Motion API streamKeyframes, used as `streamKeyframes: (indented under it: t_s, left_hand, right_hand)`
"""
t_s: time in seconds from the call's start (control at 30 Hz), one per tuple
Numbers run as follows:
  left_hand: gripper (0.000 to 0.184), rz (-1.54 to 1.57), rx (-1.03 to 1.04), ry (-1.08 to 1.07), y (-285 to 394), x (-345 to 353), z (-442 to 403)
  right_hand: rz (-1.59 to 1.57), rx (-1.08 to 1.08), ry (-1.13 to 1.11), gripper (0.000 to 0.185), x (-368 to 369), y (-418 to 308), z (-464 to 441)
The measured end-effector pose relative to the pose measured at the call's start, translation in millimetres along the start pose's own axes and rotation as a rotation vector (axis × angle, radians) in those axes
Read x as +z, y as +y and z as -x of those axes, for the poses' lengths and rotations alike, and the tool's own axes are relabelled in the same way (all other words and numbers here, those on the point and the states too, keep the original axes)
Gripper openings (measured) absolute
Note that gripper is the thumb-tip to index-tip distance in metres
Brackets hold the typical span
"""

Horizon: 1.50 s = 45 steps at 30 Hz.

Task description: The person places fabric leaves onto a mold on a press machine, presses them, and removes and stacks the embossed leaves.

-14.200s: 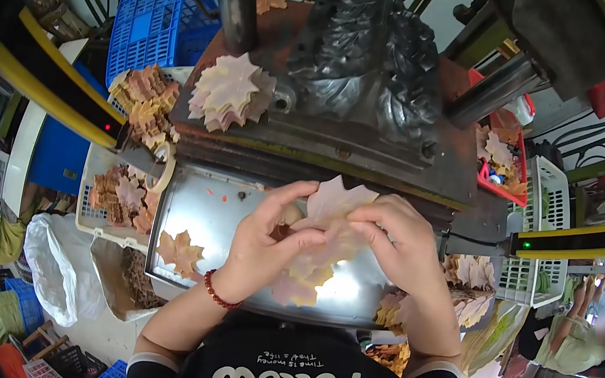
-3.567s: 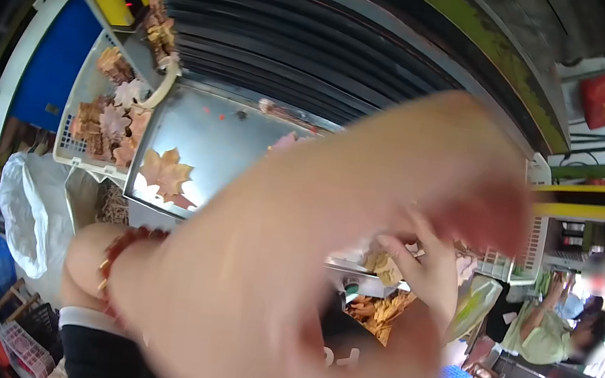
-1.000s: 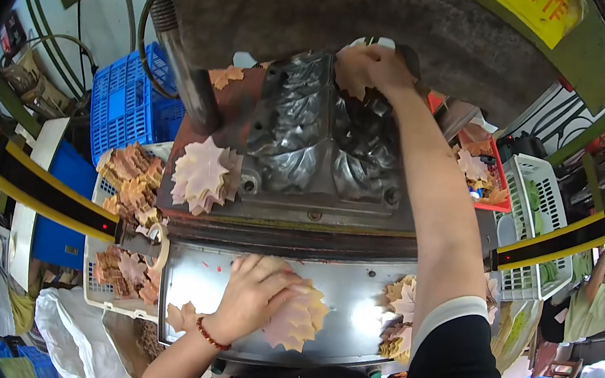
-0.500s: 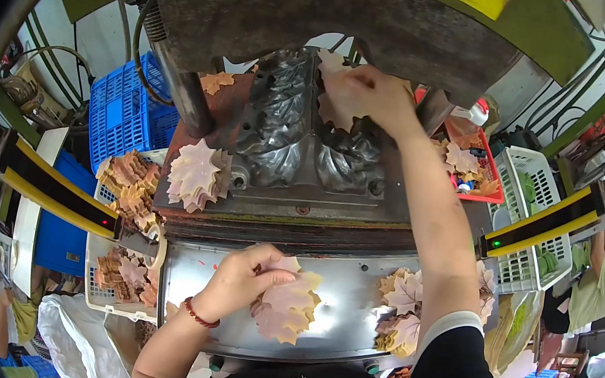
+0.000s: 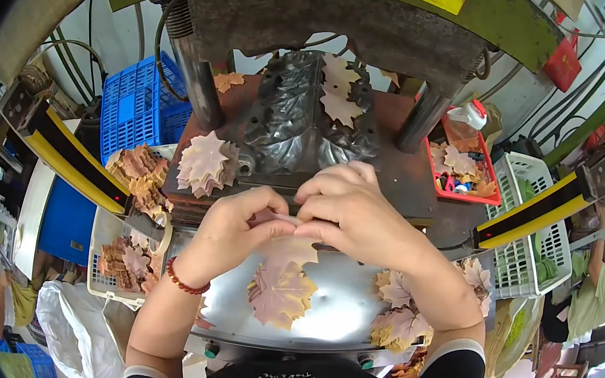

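My left hand [image 5: 232, 229] and my right hand [image 5: 356, 215] meet at the front edge of the press bed. Their fingertips pinch a pale pink fabric leaf [image 5: 296, 249], mostly hidden by the fingers. Just below, a layered pile of pink and yellow leaves [image 5: 279, 297] lies on the shiny metal shelf [image 5: 336, 312]. Beyond my hands is a dark metal leaf mould [image 5: 282, 110], with a pale leaf piece [image 5: 342, 91] lying on its right half. A stack of leaves [image 5: 205, 163] rests left of the mould.
The press's upper block [image 5: 324, 24] hangs above the mould, between steel posts. More leaves [image 5: 401, 309] lie on the shelf's right side. Yellow-black bars [image 5: 80, 163] flank both sides. Around stand a blue crate [image 5: 138, 102], a red tray [image 5: 473, 196] and white baskets [image 5: 528, 242].
My right hand has come back from the mould, leaving the leaf piece lying there. My left hand has risen from the shelf pile, and both hands now meet on a leaf.
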State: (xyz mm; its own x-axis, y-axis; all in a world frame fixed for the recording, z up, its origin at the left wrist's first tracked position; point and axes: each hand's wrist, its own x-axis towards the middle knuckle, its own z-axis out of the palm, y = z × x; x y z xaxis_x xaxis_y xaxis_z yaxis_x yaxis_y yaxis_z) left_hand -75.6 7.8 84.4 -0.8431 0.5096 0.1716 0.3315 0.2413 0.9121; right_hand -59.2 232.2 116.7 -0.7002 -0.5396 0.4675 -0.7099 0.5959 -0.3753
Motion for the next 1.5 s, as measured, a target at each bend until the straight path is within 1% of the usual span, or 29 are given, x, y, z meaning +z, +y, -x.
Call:
streamKeyframes:
  t_s: [0.03, 0.07, 0.13, 0.17, 0.23, 0.27, 0.37, 0.4, 0.43, 0.5, 0.53, 0.63, 0.67, 0.7, 0.77, 0.8, 0.9, 0.93, 0.97, 1.03, 1.1, 1.13, 1.17, 1.23, 1.27, 1.3, 1.37, 1.4, 1.5]
  left_hand:
    - [0.015, -0.043, 0.021, 0.002, 0.8, 0.3, -3.2]
    - [0.016, 0.001, 0.011, 0.068, 1.4, -0.6, -5.5]
    - [0.016, 0.087, -0.012, 0.201, 0.6, -5.6, -8.7]
    - [0.017, 0.042, 0.000, 0.273, -10.4, -11.9, -11.7]
    - [0.016, -0.109, 0.068, 0.425, -32.7, -30.3, -18.3]
    - [0.016, -0.250, 0.089, 0.474, -35.4, -40.0, -20.7]
    - [0.017, -0.678, 0.165, 0.600, -43.3, -58.7, -25.4]
    - [0.017, -0.822, 0.199, 0.635, -47.8, -61.0, -26.3]
    - [0.017, -0.965, 0.230, 0.668, -52.3, -61.6, -27.1]
    - [0.017, -0.926, 0.142, 0.609, -62.2, -60.9, -27.0]
    - [0.017, -0.906, 0.096, 0.581, -66.1, -61.5, -25.7]
    - [0.016, -0.908, 0.049, 0.584, -65.2, -62.2, -25.6]
    - [0.014, -0.941, 0.072, 0.603, -66.9, -62.2, -24.8]
    - [0.013, -0.965, 0.095, 0.636, -71.0, -63.0, -25.6]
    - [0.014, -0.940, 0.080, 0.625, -73.4, -65.7, -27.4]
    - [0.013, -0.948, 0.091, 0.649, -74.8, -64.4, -26.2]
    - [0.011, -0.924, 0.170, 0.758, -67.2, -61.5, -30.9]
    - [0.010, -0.883, 0.207, 0.814, -60.1, -58.0, -30.2]
    - [0.009, -0.839, 0.245, 0.864, -53.5, -54.6, -29.5]
    - [0.012, -0.822, 0.352, 0.895, -43.7, -50.1, -29.1]
    - [0.015, -0.821, 0.440, 0.885, -33.7, -45.3, -29.2]
    - [0.021, -0.824, 0.467, 0.854, -35.8, -44.8, -29.0]
    - [0.023, -0.781, 0.404, 0.851, -36.6, -46.6, -29.9]
    - [0.026, -0.694, 0.270, 0.839, -38.8, -52.7, -29.7]
    - [0.030, -0.624, 0.186, 0.853, -48.3, -56.3, -30.7]
    - [0.031, -0.666, 0.168, 0.817, -54.9, -61.2, -28.6]
    - [0.032, -0.757, 0.131, 0.753, -64.5, -67.8, -23.4]
    - [0.028, -0.801, 0.100, 0.763, -67.3, -66.6, -22.5]
    - [0.019, -0.795, 0.079, 0.678, -78.5, -68.2, -18.0]
  right_hand:
    - [0.008, 0.020, 0.023, 0.021, 0.6, 6.2, 0.0]
    - [0.014, 0.039, 0.046, 0.020, 0.9, 14.0, -1.2]
    - [-0.050, 0.262, 0.125, 0.018, -10.7, 40.3, -9.1]
    - [-0.066, 0.393, 0.168, 0.019, -15.5, 50.8, -13.3]
    - [0.099, 0.469, 0.238, 0.018, -7.2, 77.1, -16.8]
    - [0.182, 0.506, 0.274, 0.019, -0.8, 87.4, -17.0]
    - [0.459, 0.475, 0.380, 0.029, 20.6, 94.1, -12.3]
    - [0.471, 0.484, 0.414, 0.038, 13.4, 82.5, -14.9]
    - [0.399, 0.466, 0.400, 0.038, 6.7, 75.0, -16.6]
    - [0.251, 0.432, 0.365, 0.037, -3.4, 66.1, -16.0]
    - [0.183, 0.398, 0.305, 0.036, -3.4, 63.8, -14.9]
    - [0.266, 0.334, 0.116, 0.037, 11.6, 72.0, -9.6]
    - [0.173, 0.282, 0.188, 0.035, 10.6, 74.8, -10.3]
    - [0.265, 0.297, 0.234, 0.031, 3.7, 61.9, -17.4]
    - [0.138, 0.299, 0.322, 0.030, -1.2, 48.3, -27.3]
    - [0.080, 0.280, 0.291, 0.027, -2.7, 39.7, -34.6]
    - [0.081, 0.146, 0.168, 0.023, 9.5, 29.8, -64.5]
    - [0.027, 0.162, 0.109, 0.022, 16.1, 29.3, -76.3]
    - [0.011, 0.106, 0.109, 0.027, 25.8, 32.2, -89.3]
    - [-0.126, 0.110, 0.100, 0.030, 42.5, 31.5, -113.5]
    - [-0.451, 0.188, -0.049, 0.033, 60.4, 37.7, -137.7]
    - [-0.579, 0.358, -0.112, 0.034, 64.1, 32.5, -142.2]
    - [-0.599, 0.443, -0.169, 0.029, 61.8, 28.6, -150.4]
    - [-0.375, 0.457, -0.175, 0.027, 56.7, 45.5, -168.0]
    - [-0.224, 0.396, -0.026, 0.028, 60.1, 71.2, -175.7]
    - [-0.076, 0.328, 0.120, 0.029, 66.3, 108.8, -182.5]
    - [0.240, 0.278, 0.279, 0.030, 52.1, 170.4, -194.9]
    - [0.350, 0.297, 0.316, 0.031, 41.2, 195.5, -200.3]
    - [0.430, 0.390, 0.314, 0.034, 24.8, 233.3, -194.3]
